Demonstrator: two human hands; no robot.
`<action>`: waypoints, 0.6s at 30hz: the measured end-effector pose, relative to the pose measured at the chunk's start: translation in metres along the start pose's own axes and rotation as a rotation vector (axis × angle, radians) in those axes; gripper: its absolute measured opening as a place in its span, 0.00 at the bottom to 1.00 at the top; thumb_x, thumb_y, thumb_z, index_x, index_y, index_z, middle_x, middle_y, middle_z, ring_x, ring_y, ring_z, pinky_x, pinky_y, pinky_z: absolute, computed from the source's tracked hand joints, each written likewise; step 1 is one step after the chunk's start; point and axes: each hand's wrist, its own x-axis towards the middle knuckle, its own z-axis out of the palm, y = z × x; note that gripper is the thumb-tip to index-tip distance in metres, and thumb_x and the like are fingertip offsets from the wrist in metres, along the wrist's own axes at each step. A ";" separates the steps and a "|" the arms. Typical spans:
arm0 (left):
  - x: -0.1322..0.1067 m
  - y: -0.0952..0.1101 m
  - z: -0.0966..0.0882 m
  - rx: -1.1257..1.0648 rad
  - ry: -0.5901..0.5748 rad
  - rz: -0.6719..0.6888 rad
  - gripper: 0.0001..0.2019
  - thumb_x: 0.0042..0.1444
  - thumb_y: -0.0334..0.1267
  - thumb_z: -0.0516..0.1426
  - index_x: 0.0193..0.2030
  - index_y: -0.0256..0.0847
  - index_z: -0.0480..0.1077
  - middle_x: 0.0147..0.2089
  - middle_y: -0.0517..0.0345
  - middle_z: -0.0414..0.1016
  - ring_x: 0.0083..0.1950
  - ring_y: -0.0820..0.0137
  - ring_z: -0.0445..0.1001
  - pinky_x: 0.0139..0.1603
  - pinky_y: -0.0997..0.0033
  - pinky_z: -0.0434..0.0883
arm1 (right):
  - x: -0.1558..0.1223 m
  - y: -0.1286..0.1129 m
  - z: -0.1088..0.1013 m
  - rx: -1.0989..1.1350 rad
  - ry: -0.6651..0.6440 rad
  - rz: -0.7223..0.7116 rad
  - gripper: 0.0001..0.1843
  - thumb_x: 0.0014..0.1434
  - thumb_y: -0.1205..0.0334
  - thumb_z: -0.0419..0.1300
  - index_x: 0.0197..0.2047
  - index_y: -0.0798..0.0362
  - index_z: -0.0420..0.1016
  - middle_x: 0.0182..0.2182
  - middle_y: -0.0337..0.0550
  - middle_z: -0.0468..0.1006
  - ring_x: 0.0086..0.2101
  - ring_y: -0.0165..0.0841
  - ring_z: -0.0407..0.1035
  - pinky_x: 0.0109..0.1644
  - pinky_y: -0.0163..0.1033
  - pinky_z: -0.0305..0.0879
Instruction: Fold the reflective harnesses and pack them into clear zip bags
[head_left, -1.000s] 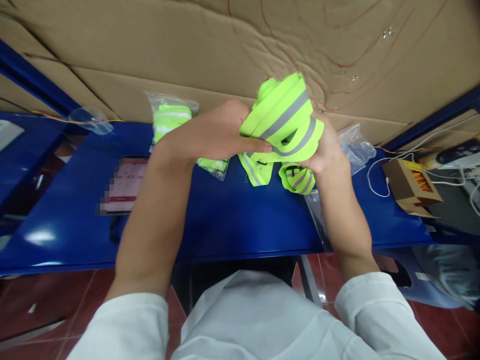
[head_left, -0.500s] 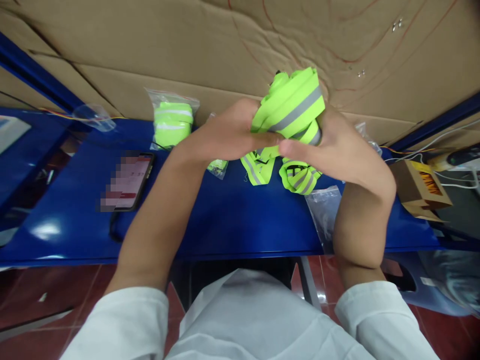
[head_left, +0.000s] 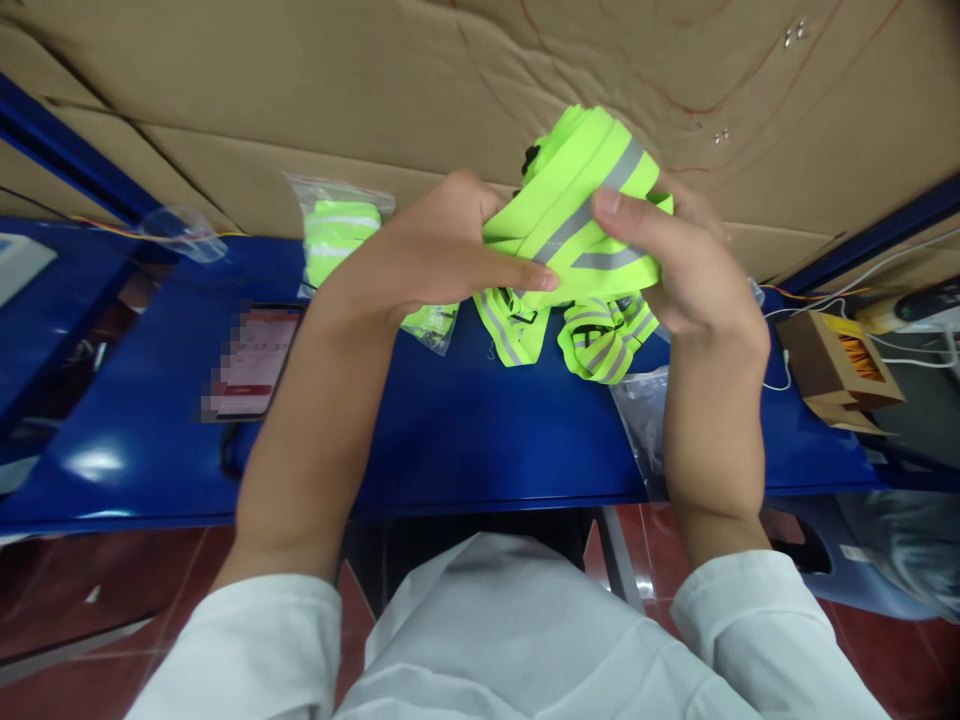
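Note:
Raised above the blue table, a folded bundle of neon-yellow reflective strap (head_left: 577, 200) with grey stripes sits between both hands. My left hand (head_left: 457, 245) grips its left side, thumb pressed along the lower front edge. On the right side my right hand (head_left: 686, 245) clasps it, thumb over the front and the other fingers hidden behind. Dark bits, perhaps buckles, show at the bundle's upper left. Beneath it lie a loose strap loop (head_left: 514, 330) and a crumpled strap bundle (head_left: 604, 340) of the same kind.
A clear bag with a folded yellow strap (head_left: 337, 230) leans against the cardboard. Near my left arm lie a phone (head_left: 255, 365) and a small packet (head_left: 435, 325). To the right are an empty plastic bag (head_left: 641, 410), a cardboard box (head_left: 840, 375) and white cables. A clear cup (head_left: 184, 235) stands back left.
The bundle has been turned and pressed flatter, and shows a broader striped face. My right thumb has moved up from the lower edge onto its front; my left hand keeps its grip.

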 end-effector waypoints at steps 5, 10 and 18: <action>-0.002 0.002 -0.009 -0.030 -0.015 -0.054 0.11 0.50 0.42 0.72 0.39 0.41 0.83 0.31 0.59 0.81 0.29 0.70 0.75 0.27 0.73 0.66 | 0.005 0.003 0.012 -0.024 0.042 -0.059 0.20 0.48 0.44 0.75 0.45 0.33 0.82 0.49 0.33 0.86 0.66 0.50 0.70 0.64 0.51 0.76; -0.002 0.001 -0.016 -0.104 -0.069 -0.048 0.13 0.51 0.44 0.73 0.37 0.37 0.82 0.32 0.55 0.83 0.27 0.72 0.76 0.27 0.73 0.69 | 0.004 0.005 0.026 0.076 0.020 -0.104 0.11 0.58 0.47 0.68 0.42 0.40 0.82 0.48 0.37 0.87 0.63 0.47 0.75 0.63 0.50 0.77; 0.001 -0.008 -0.016 -0.037 -0.097 0.062 0.12 0.53 0.47 0.70 0.31 0.41 0.79 0.30 0.58 0.80 0.29 0.69 0.75 0.29 0.72 0.67 | 0.012 0.015 0.004 -0.030 0.023 -0.033 0.28 0.54 0.37 0.69 0.57 0.33 0.80 0.49 0.38 0.87 0.68 0.47 0.68 0.66 0.51 0.72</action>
